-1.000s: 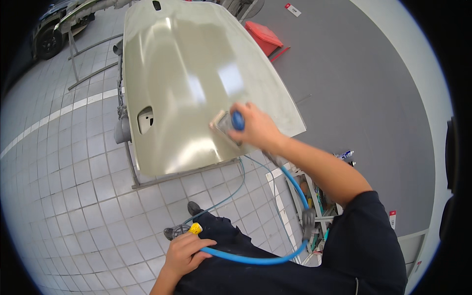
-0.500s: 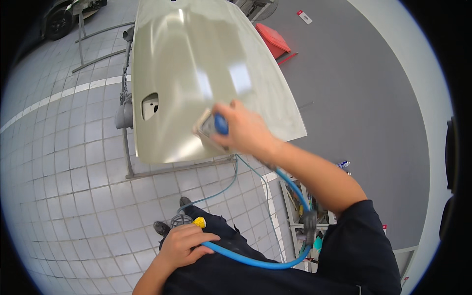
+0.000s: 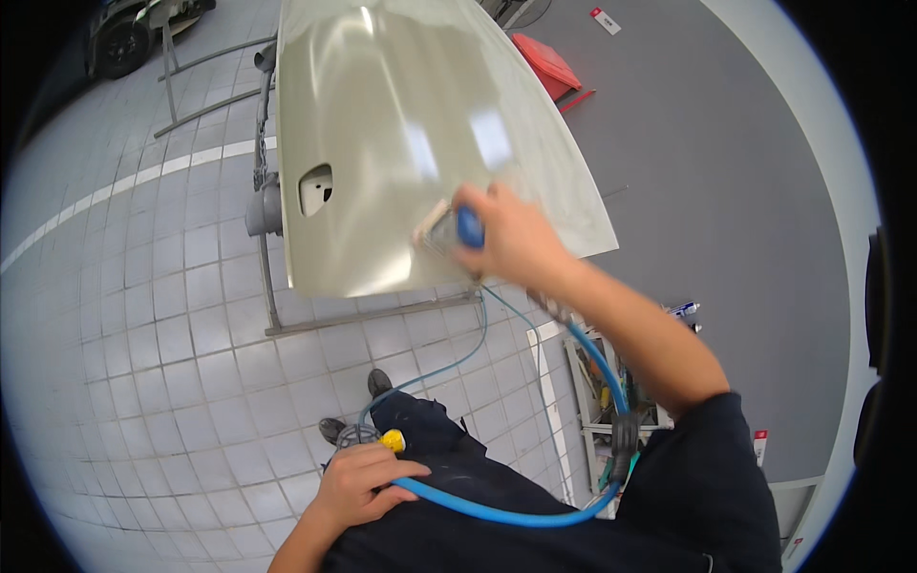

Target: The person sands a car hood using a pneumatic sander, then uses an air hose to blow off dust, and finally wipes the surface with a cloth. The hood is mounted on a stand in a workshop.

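Observation:
A pale olive car hood (image 3: 373, 191) lies on a metal stand in front of me, its right side dulled to a whitish finish. My right hand (image 3: 516, 234) is closed around a power sander (image 3: 469, 227) with a blue top and a grey body. The sander's flat pad is at the hood's near part, slightly blurred; whether it touches the surface is hard to tell. A thick blue hose (image 3: 535, 519) runs below my right forearm and loops back across my front. My left hand (image 3: 368, 482) is wrapped round that hose at my waist, beside a yellow fitting (image 3: 393, 440).
Tools fill a wheeled cart (image 3: 592, 382) at my right. A thin green hose (image 3: 449, 368) trails over the tiled floor. A red bin (image 3: 547, 65) stands beyond the hood's right edge. The stand's bar (image 3: 382, 318) crosses under the near edge; a vehicle wheel (image 3: 124, 48) is far left.
The view has shifted, so the hood sits farther right and up. My right hand has slid the sander slightly to the right over the hood. The left hand keeps its hold on the hose.

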`<state>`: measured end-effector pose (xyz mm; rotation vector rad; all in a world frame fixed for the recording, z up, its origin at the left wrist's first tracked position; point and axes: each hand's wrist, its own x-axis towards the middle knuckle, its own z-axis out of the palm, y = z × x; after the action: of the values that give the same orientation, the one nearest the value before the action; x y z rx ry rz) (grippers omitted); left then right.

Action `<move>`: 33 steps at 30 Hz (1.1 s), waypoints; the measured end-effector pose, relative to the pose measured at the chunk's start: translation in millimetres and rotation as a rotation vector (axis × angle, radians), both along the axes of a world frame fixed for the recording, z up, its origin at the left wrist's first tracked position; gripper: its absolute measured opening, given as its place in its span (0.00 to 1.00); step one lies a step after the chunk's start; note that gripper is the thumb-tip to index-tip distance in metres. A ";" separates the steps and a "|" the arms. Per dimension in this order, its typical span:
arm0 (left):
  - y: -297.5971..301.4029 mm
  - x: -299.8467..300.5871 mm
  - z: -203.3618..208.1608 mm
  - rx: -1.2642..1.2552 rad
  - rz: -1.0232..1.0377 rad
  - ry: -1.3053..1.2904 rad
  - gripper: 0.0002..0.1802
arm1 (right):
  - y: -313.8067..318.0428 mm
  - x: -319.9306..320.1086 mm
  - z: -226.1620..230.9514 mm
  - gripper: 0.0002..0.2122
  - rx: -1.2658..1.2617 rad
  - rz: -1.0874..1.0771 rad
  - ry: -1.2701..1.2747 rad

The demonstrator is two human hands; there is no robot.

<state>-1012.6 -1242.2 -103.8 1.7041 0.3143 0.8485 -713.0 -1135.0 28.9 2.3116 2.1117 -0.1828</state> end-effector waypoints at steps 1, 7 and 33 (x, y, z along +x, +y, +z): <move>3.4 -1.4 0.2 -0.002 -0.015 -0.012 0.17 | -22.4 -9.9 -1.0 0.21 0.002 0.043 0.094; 71.5 2.8 14.7 0.139 -0.147 -0.026 0.18 | -65.8 32.2 -5.0 0.23 0.099 -0.273 0.069; 369.2 -160.6 0.2 -0.303 -0.505 0.357 0.21 | 4.2 -117.8 -4.7 0.24 0.006 -1.049 -0.007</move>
<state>-1173.2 -873.0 -103.5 1.5423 0.2205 0.1162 -830.7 -1130.7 24.2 3.1179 0.6835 -0.1514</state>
